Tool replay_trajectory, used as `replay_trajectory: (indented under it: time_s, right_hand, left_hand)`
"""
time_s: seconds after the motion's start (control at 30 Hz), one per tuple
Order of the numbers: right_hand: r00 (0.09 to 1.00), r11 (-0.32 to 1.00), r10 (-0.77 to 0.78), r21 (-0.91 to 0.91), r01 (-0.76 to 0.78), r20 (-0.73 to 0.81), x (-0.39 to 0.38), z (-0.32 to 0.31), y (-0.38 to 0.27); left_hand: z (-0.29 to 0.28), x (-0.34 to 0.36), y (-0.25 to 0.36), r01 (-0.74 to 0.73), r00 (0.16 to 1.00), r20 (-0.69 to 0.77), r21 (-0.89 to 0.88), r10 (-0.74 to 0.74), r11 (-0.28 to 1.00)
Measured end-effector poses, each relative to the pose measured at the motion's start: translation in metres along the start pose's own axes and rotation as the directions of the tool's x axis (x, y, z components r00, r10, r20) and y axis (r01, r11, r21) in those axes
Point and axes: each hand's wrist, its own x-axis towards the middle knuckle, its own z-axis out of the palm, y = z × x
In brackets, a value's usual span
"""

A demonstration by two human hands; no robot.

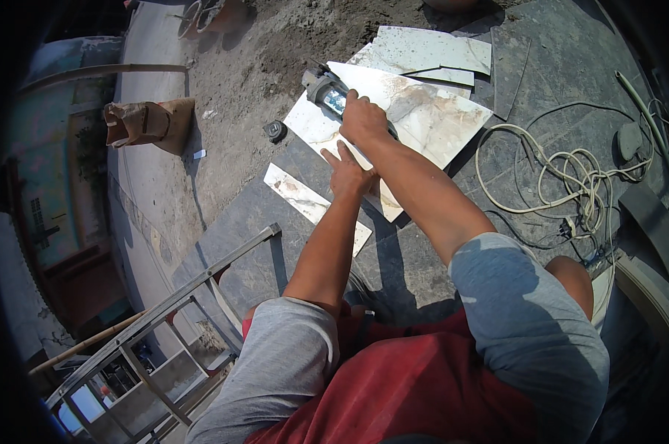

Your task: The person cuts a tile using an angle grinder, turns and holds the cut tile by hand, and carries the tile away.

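My right hand (364, 118) grips a handheld power cutter (325, 95) with a grey metal head, lying over the upper-left part of a large white marble-patterned tile (434, 126). My left hand (348, 174) rests just below it on the tile's lower-left area, fingers stretched out and apart, thumb partly hidden. A narrow cut strip of the same tile (305, 198) lies to the left on a dark grey surface (431, 274). Behind the large tile are several broken white tile pieces (431, 48). A small dark tape measure (275, 132) lies left of the tile.
Tangled white and dark cables (564, 185) with a plug (567, 228) lie at the right, near a grey stone piece (629, 140). An aluminium ladder (164, 348) stands lower left. Sandy debris (238, 89) borders the work surface, with a brown bag (168, 126) and buckets (209, 15) beyond.
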Motion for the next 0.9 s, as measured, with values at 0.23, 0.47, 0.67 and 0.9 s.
replay_trajectory:
  time_s: [0.23,0.47,0.67,0.9]
  right_hand:
    - [1.000,1.000,0.005,-0.016,-0.005,0.010,-0.001,0.001,0.002]
    - [1.000,1.000,0.010,-0.025,-0.010,0.009,-0.003,0.002,0.005]
    - [0.999,1.000,-0.011,0.005,0.011,-0.044,-0.009,0.003,0.009]
    - [1.000,0.999,-0.009,-0.032,0.009,0.000,-0.012,0.001,0.010]
  left_hand:
    - [0.001,0.000,0.000,0.004,1.000,0.003,0.029,-0.005,1.000]
    - [0.006,0.004,-0.002,-0.002,1.000,-0.026,0.038,0.003,0.999]
    - [0.011,0.008,-0.007,-0.040,0.995,-0.085,0.037,0.043,0.999]
    - [0.007,0.004,-0.003,-0.027,0.997,-0.068,0.045,0.030,0.999]
